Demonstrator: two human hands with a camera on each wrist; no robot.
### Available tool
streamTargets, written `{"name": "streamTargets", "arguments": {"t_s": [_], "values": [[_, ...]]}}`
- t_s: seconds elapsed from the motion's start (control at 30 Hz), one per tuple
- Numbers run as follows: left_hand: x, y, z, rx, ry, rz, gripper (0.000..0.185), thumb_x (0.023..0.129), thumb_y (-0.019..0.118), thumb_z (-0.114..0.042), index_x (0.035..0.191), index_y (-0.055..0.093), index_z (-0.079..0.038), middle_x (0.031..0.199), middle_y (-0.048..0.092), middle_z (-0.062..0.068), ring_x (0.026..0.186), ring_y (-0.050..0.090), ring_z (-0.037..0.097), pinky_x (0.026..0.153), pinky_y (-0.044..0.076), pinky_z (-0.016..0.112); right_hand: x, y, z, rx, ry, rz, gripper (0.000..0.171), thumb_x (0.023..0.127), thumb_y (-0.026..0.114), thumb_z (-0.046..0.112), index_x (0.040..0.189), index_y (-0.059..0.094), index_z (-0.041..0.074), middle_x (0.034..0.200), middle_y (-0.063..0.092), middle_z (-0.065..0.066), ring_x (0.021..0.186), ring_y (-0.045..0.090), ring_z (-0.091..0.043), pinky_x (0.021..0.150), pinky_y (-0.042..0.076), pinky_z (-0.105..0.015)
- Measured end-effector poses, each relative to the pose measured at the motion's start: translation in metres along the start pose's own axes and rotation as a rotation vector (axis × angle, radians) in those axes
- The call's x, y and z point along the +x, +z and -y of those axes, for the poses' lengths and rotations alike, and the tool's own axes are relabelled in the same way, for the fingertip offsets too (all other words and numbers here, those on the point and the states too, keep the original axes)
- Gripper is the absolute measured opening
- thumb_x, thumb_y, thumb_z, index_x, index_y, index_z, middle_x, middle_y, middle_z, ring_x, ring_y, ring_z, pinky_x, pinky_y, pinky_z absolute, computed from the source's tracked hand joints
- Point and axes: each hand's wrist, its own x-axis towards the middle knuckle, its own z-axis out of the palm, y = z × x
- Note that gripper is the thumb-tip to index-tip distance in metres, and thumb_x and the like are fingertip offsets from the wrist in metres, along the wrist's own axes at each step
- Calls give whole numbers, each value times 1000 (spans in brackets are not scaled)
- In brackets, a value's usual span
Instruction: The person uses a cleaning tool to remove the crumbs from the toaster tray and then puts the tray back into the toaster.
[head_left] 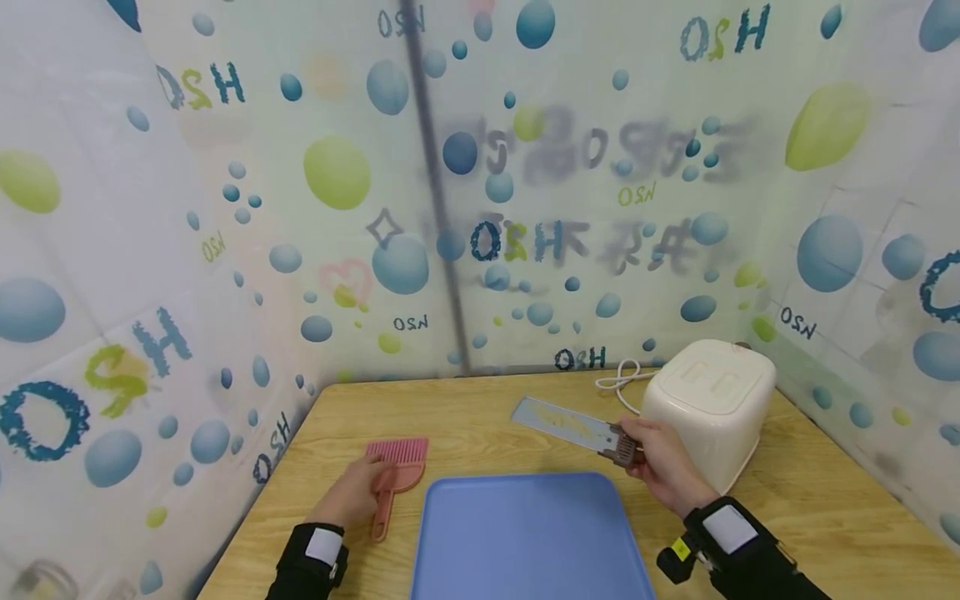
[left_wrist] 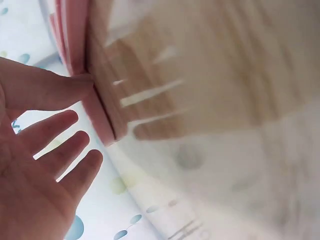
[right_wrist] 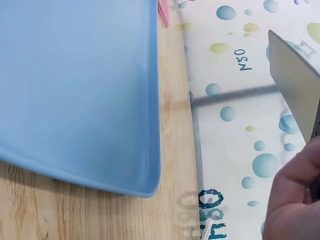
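Note:
My left hand (head_left: 358, 493) is at the side of a small pink dustpan (head_left: 405, 475), its ribbed edge facing away and its handle towards me. In the left wrist view the thumb (left_wrist: 55, 92) presses the pink edge (left_wrist: 102, 117); three fingers extend below it and the index finger is hidden. My right hand (head_left: 663, 462) grips the ribbed grey-brown handle (head_left: 622, 447) of a flat scraper-like tool. Its rectangular metallic blade (head_left: 562, 421) points left, held beyond the tray. In the right wrist view the blade (right_wrist: 295, 85) shows edge-on above the curled fingers.
A blue tray (head_left: 525, 533) lies on the wooden table (head_left: 465, 417) at the near middle. A cream toaster-like appliance (head_left: 708, 408) with a white cord (head_left: 618, 381) stands at the right, close behind my right hand. Patterned curtains (head_left: 390, 333) enclose the table's back and sides.

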Motion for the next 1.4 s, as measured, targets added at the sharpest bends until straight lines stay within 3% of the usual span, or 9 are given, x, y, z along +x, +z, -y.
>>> {"name": "streamTargets", "arguments": {"t_s": [0.1,0.23,0.4,0.5,0.6,0.73,0.9,1.2,1.4], "values": [[0,1,2,-40,3,44,58,75,68,21,129,66,2,143,50,31,133,44,54,109,35,65,0,-1,-2,-10,8,17,50,111,39,26,144,41,-12,106,68,-12,80,62,-15,57,41,-24],[0,2,2,-23,13,57,55,75,70,20,128,66,3,141,54,28,132,48,50,109,36,62,0,-3,-3,-13,16,44,47,111,38,25,140,44,-11,105,71,-10,80,63,-14,56,40,-25],[0,-2,-3,27,25,49,49,73,69,21,118,70,2,115,67,16,105,61,34,95,51,56,1,-1,-3,-24,17,58,43,111,39,26,133,54,-8,100,71,-8,79,65,-14,56,40,-26],[0,-6,-6,47,26,45,44,73,68,22,111,72,0,100,66,9,91,57,25,82,53,49,2,0,-4,-26,15,71,42,112,39,26,130,57,-7,99,70,-9,78,64,-15,55,40,-26],[-1,-9,-10,72,42,39,37,78,68,21,107,74,-2,96,65,6,89,56,22,81,53,47,3,1,-5,-31,13,84,43,112,38,26,130,58,-7,101,69,-10,80,62,-17,56,40,-26],[-3,-10,-16,122,129,43,19,86,68,11,91,73,-6,83,63,0,79,54,16,75,52,40,3,2,-7,-39,21,95,43,112,39,27,131,57,-7,102,68,-10,83,61,-18,57,41,-26],[-4,-7,-21,217,273,11,14,85,71,3,82,72,-10,76,63,-5,70,52,8,67,52,34,3,3,-6,-52,29,107,43,111,40,27,131,58,-6,101,67,-9,83,61,-18,58,44,-26],[-6,4,-25,283,252,-58,20,76,80,-4,76,62,-13,63,42,-8,60,40,9,53,35,26,0,7,-7,-69,52,111,47,111,40,30,134,54,-8,99,69,-7,83,64,-15,59,47,-23],[-8,6,-26,322,247,-80,22,81,75,1,83,56,-11,69,45,-3,62,41,12,55,38,30,2,6,-10,-70,49,117,46,111,41,31,132,56,-7,98,69,-6,81,65,-15,58,47,-23]]}}
